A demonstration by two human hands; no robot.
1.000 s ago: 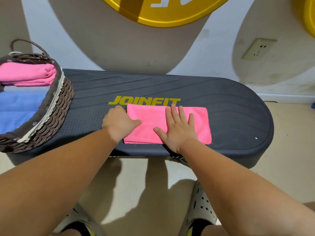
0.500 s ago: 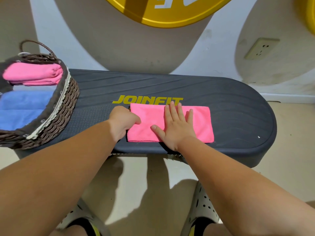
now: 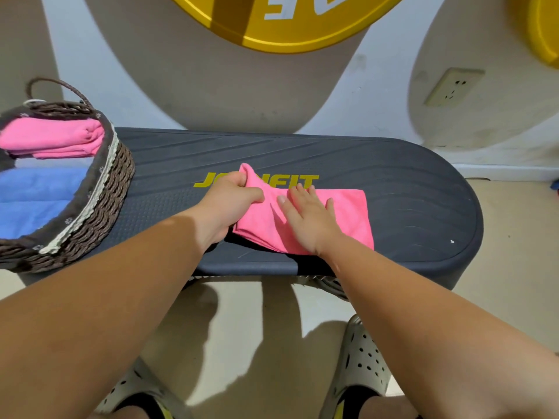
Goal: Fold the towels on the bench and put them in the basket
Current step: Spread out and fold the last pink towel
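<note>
Two are in the left basket (image 3: 99, 189): a folded pink towel (image 3: 54, 137) and a blue towel (image 3: 33, 198). A third towel (image 3: 344, 213) lies half-folded on the table (image 3: 408, 182). The left hand (image 3: 225, 204) fingers (image 3: 237, 178) pinch its raised end, and the right hand (image 3: 311, 222) presses it with fingers straight.

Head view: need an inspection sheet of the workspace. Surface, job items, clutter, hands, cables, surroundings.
Surface: dark bench with yellow lettering.
Job's things: pink towel lies on the bench with its left end raised. The basket at the bench's left end holds a folded pink towel and a blue towel.
Clutter: nothing seen.
Grippers: left hand grips the raised end; right hand presses flat on the towel's middle.
Cables: nothing seen.
Surroundings: wall socket, yellow disc, perforated shoes on a pale floor.
</note>
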